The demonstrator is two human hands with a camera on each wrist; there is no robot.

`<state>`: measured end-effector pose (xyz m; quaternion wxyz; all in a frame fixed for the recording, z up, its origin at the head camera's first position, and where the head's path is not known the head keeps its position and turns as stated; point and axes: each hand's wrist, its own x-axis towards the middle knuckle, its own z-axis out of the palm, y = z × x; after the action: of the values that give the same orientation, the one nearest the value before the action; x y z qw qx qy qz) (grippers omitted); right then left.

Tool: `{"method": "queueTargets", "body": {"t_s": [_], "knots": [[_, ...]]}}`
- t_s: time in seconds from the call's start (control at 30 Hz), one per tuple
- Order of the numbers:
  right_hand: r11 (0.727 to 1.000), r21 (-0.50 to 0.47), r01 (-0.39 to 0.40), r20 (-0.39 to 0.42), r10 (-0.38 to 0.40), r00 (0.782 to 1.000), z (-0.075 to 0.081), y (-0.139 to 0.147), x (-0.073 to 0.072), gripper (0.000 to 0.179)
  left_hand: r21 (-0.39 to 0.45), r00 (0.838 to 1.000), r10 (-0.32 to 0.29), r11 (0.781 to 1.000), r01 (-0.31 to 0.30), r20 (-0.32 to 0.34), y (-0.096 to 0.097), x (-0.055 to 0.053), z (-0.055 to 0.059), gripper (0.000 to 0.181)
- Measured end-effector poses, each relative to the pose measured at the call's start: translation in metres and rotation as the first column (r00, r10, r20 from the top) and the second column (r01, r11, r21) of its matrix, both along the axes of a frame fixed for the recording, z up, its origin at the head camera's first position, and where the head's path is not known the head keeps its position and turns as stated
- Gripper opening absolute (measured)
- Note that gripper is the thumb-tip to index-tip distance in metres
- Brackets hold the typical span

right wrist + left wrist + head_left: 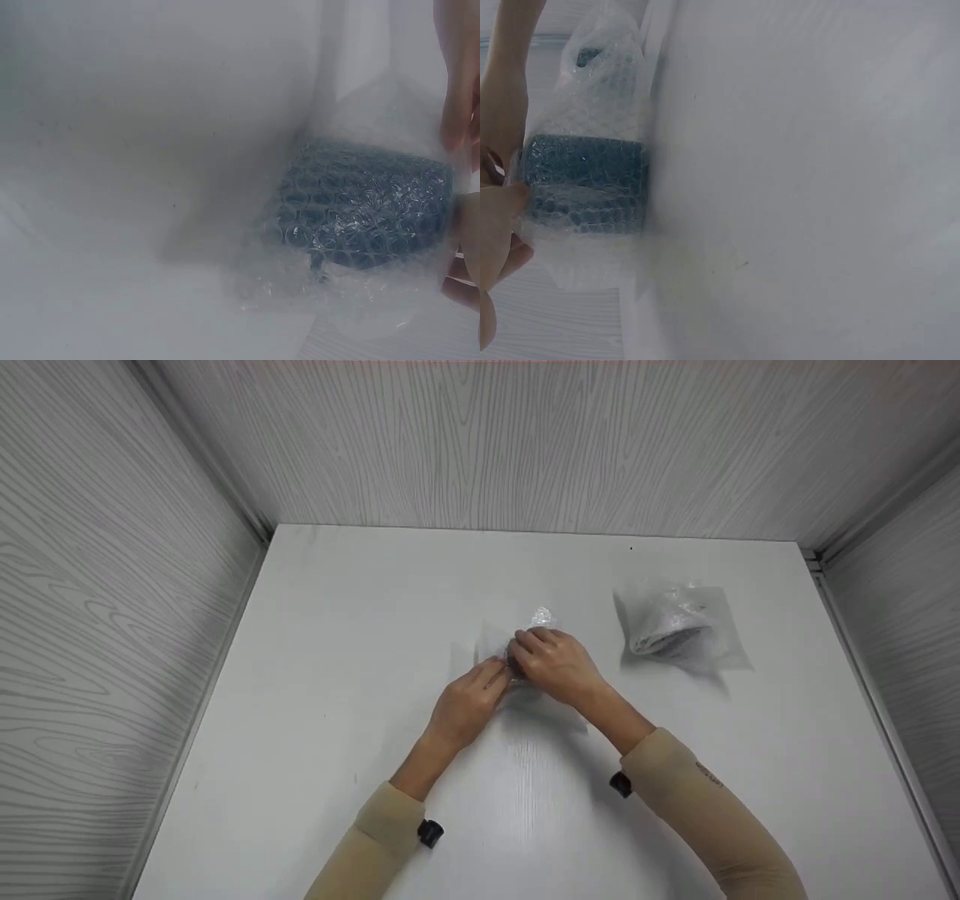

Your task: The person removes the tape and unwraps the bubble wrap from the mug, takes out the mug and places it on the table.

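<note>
A dark blue, block-shaped thing (585,161) wrapped in clear bubble wrap (330,292) is held between the two hands, close over the white table. What the blue thing is, I cannot tell. In the head view the hands cover most of it, and loose film (541,617) sticks out beyond them. My left hand (469,701) pinches the wrap along its near left edge with fingers and thumb. From the right, my right hand (559,664) grips the bundle with its fingers curled over it.
To the right on the white table (337,660) lies a clear plastic bag (727,622) with folded bubble wrap (675,619) inside. Wood-grain panels (480,442) stand along the back and both sides. Each sleeve carries a small black device (430,833) at the wrist.
</note>
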<state>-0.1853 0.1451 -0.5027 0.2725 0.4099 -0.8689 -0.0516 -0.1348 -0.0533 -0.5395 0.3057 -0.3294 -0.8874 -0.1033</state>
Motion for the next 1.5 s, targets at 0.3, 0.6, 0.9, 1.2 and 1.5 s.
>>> {"method": "queueTargets", "body": {"t_s": [0.3, 0.6, 0.9, 1.2, 1.5], "knots": [[1.000, 0.003, -0.027, -0.022, 0.027, 0.999, -0.002, -0.001, -0.004, 0.020, 0.004, 0.999, -0.006, 1.000, 0.006, 0.049, 0.001, -0.002, 0.003, 0.016], [0.998, -0.050, -0.038, -0.018, 0.037, 0.999, -0.002, -0.003, -0.008, 0.010, 0.025, 0.996, -0.024, 0.999, 0.022, 0.091, 0.000, -0.003, 0.004, 0.014], [0.981, -0.196, -0.003, 0.014, 0.006, 1.000, -0.001, -0.001, -0.012, 0.006, 0.037, 0.992, -0.019, 0.999, 0.014, 0.124, -0.001, -0.001, 0.004, 0.019], [0.944, -0.321, 0.069, 0.095, -0.040, 0.995, 0.005, 0.009, -0.010, 0.012, 0.052, 0.989, -0.009, 0.999, 0.001, 0.148, -0.001, 0.000, 0.006, 0.020], [0.908, -0.416, 0.050, 0.121, 0.001, 0.993, 0.006, 0.019, -0.008, 0.013, 0.043, 0.989, 0.013, 0.999, -0.020, 0.150, 0.000, -0.001, 0.006, 0.017]]}}
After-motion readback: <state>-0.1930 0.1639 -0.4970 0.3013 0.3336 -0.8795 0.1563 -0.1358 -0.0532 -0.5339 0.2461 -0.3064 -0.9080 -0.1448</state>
